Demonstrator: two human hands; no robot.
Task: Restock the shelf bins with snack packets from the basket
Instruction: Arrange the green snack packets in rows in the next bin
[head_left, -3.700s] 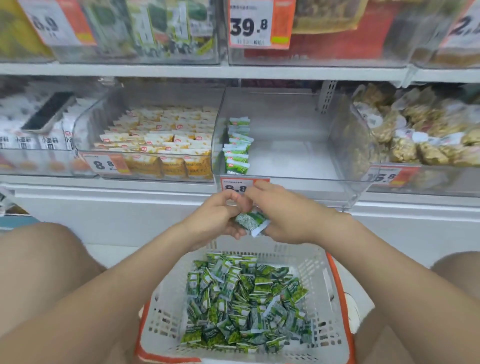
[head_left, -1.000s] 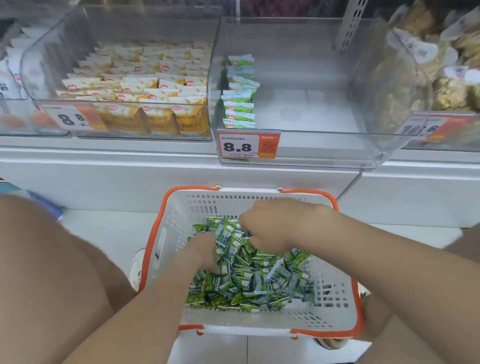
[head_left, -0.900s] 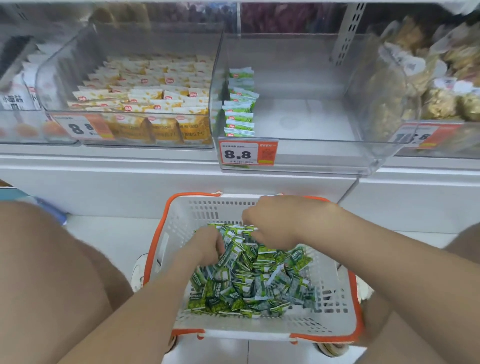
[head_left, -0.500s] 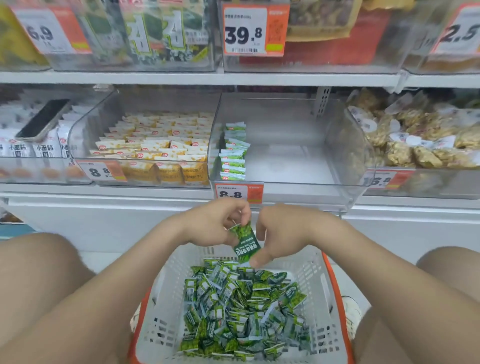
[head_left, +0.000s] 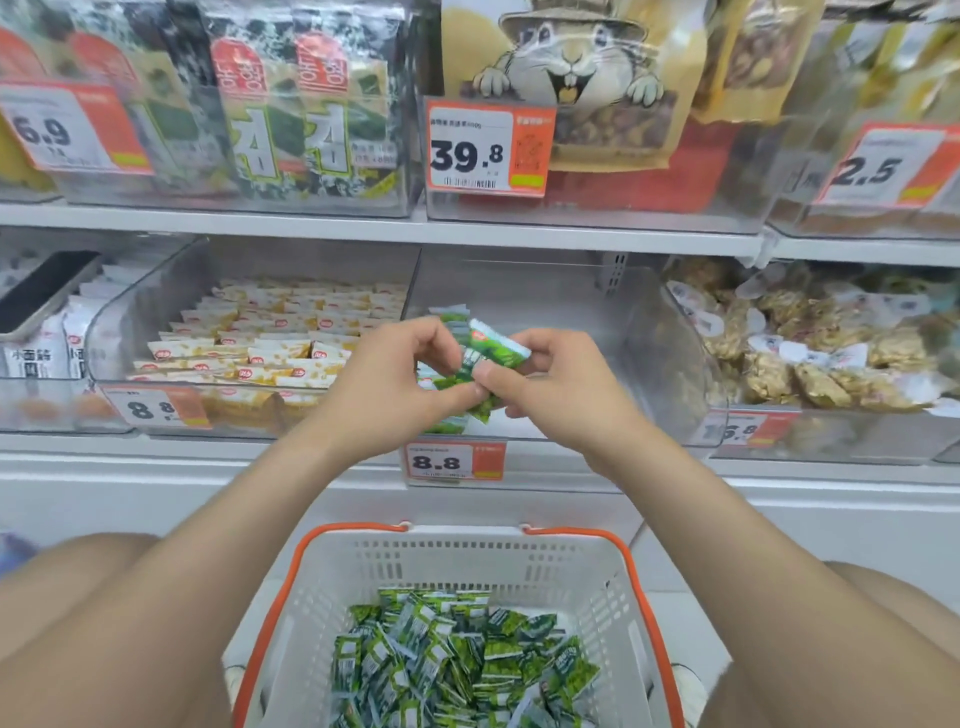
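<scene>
Holding a small clutch of green snack packets (head_left: 470, 366) between them, the left hand (head_left: 384, 387) and the right hand (head_left: 563, 397) meet in the head view in front of the clear shelf bin (head_left: 571, 322). They are just above its front lip and the 8.8 price tag (head_left: 454, 461). Both hands grip the clutch: the left fingers curl over its upper left side with the thumb beneath, and the right thumb and forefinger pinch its right end. The topmost packet (head_left: 498, 348) lies tilted, its long axis running from upper left down to lower right. Its pale crimped end points right, and a red logo spot sits near the other end. Beneath it the other packets hang more nearly upright, with a dark green corner poking down below the thumbs. Each is a small pillow pouch, bright green with white panels; the print is too blurred to read. Inside the bin a row of matching packets (head_left: 451, 316) stands against the left wall, mostly hidden behind the hands. Directly below, between the person's knees, sits the white basket (head_left: 467, 564) with an orange rim. It holds a loose heap of packets (head_left: 457, 665) lying at every angle. The bin to the left holds rows of yellow-and-white packets (head_left: 270, 338), and the one to the right holds bagged nut clusters (head_left: 831, 358).
</scene>
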